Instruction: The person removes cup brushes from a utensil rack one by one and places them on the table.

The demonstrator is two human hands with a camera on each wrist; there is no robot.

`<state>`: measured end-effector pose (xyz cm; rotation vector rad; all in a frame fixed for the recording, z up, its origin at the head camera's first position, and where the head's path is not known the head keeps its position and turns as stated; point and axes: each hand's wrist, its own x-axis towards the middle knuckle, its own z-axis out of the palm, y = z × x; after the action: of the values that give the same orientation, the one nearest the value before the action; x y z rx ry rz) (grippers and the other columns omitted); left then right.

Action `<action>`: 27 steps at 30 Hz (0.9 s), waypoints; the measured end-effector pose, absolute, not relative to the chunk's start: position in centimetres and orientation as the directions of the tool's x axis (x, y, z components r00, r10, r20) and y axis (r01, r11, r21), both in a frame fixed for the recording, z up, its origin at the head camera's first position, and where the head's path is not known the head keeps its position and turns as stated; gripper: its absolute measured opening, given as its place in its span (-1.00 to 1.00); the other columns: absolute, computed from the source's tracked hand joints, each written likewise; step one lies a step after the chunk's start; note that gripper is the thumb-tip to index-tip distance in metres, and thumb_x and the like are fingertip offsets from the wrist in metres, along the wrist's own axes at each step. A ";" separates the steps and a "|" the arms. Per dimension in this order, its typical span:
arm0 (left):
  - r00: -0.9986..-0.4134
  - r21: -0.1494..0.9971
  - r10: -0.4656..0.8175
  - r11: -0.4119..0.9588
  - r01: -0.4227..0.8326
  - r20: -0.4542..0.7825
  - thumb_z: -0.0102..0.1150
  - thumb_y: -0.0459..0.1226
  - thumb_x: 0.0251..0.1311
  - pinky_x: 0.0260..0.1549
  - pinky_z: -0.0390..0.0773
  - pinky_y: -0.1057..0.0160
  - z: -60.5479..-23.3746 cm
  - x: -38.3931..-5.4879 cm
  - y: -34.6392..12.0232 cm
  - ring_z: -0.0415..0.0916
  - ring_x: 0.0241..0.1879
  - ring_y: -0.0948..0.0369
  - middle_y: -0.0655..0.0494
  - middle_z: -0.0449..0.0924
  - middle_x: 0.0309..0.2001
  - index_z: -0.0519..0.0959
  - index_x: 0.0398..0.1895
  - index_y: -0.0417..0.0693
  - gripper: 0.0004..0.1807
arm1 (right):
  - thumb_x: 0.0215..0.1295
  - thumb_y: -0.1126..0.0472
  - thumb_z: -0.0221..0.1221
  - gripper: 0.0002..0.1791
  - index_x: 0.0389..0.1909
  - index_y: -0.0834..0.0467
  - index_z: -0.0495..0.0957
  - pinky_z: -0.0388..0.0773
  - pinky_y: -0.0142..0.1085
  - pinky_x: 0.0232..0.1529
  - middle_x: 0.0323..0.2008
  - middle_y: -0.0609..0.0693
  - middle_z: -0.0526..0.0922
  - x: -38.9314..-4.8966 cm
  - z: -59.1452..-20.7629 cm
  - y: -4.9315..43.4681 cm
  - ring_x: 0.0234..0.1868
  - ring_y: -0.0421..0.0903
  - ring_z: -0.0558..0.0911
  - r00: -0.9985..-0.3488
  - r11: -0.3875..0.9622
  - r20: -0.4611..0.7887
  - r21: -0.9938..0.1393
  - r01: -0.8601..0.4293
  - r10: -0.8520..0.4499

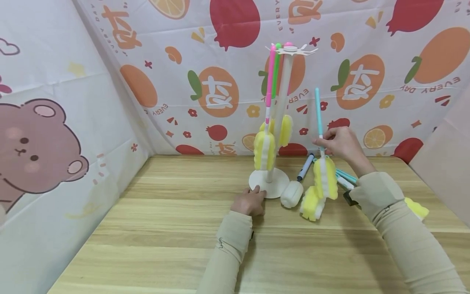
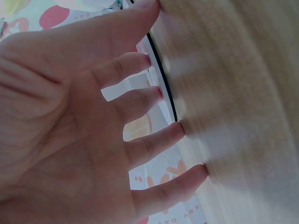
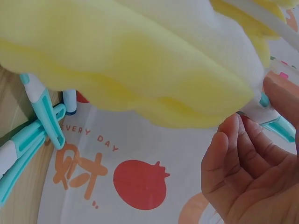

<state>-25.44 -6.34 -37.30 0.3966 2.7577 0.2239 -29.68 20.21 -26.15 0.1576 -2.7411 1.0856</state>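
Between thumb and fingers my right hand (image 1: 341, 143) pinches a sponge brush (image 1: 326, 177) at the lower end of its teal handle. The brush hangs yellow-and-white head down, handle pointing up; its head fills the top of the right wrist view (image 3: 140, 60). To the left stands a white rack (image 1: 280, 114) with a round base (image 1: 269, 183) and a slotted top. Brushes with pink and green handles hang from it, heads down. My left hand (image 1: 249, 202) rests at the front left of the base, fingers spread and fingertips at its rim and on the table (image 2: 233, 116).
Right of the base lie a white-headed brush (image 1: 292, 194) with a grey-blue handle and a yellow-and-white sponge head (image 1: 312, 204). Teal handles (image 1: 346, 176) cross behind the right hand. Another yellow sponge (image 1: 416, 208) shows beyond the right sleeve. A printed cloth (image 1: 227, 53) hangs behind the table.
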 end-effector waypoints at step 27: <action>-0.898 0.212 0.308 0.945 0.250 -0.314 0.32 -0.22 0.28 0.22 0.38 -0.23 -37.5 -25.4 -6.4 0.16 0.45 -0.12 0.04 0.15 0.55 0.35 0.50 0.09 -0.30 | 0.37 0.06 0.31 -0.57 -0.21 0.44 0.67 0.55 -0.28 -0.43 -0.40 0.14 0.61 -30.1 -27.1 21.8 -0.59 -0.14 0.58 -0.996 0.778 0.071 -0.623 -0.081 -0.047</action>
<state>-25.44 -6.39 -37.50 0.4079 2.7520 0.2364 -30.08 21.81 -27.05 0.1047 -2.9135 1.0240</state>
